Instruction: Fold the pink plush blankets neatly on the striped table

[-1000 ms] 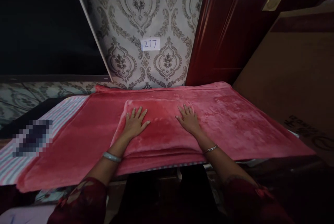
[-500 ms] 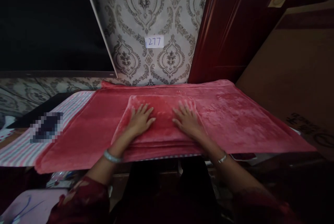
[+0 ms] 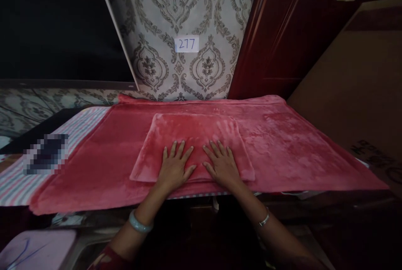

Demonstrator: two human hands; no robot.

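Observation:
A folded pinkish-red plush blanket (image 3: 194, 129) lies as a flat rectangle in the middle of a larger spread of similar red plush cloth (image 3: 282, 148). My left hand (image 3: 174, 167) rests palm down on the near left part of the folded blanket, fingers spread. Beside it, my right hand (image 3: 222, 164) lies flat on the near right part, its fingers also apart. Neither hand grips anything. Faint streaks mark the pile of the blanket above my fingers.
Striped cloth (image 3: 81, 125) shows at the left, with a blurred dark object (image 3: 47, 154) on it. A large dark screen (image 3: 63, 27) stands behind at left. On the right, a cardboard box (image 3: 354, 81) leans near a dark red door (image 3: 276, 31). A pale stool (image 3: 37, 249) sits low left.
Both hands have slid toward me, from the far part of the folded blanket to its near part. The near edge of the blanket now lies flatter. The camera view has shifted slightly.

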